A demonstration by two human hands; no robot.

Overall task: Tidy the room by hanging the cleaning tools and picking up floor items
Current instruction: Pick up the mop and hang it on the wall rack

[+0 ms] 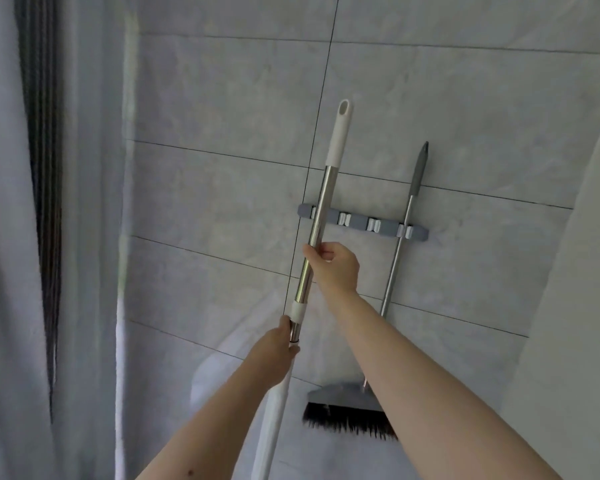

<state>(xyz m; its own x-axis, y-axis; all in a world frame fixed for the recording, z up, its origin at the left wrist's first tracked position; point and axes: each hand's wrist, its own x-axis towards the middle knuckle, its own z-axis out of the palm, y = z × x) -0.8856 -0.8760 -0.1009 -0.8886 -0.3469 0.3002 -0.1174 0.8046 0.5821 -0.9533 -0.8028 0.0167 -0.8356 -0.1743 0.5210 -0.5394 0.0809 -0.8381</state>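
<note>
Gripping the mop handle (321, 206) with both hands: right hand (335, 268) curled round the steel tube just below the wall rack (362, 223), thumb and fingers wrapped on it; left hand (278, 341) clamped lower down, just under the white collar (298, 310) where the steel section meets the white lower tube. Held upright in front of the tiled wall (222, 185), tilted slightly, top leaning right and away. Long axis running from bottom left up to the white cap (340, 133), hanging hole at the very tip pointing up. Crossing the rack's leftmost clip, though touching or merely in front cannot be told. Likely light and stiff, a hollow telescopic pole; polished steel probably slick, so better held near the collar or on the plastic cap. Head end out of view below, so balance unknown. Further right, hanging in the rack's end clip: a grey broom (400, 237), bristles down, well apart from the handle. Left of everything, a pale curtain (84, 202).
</note>
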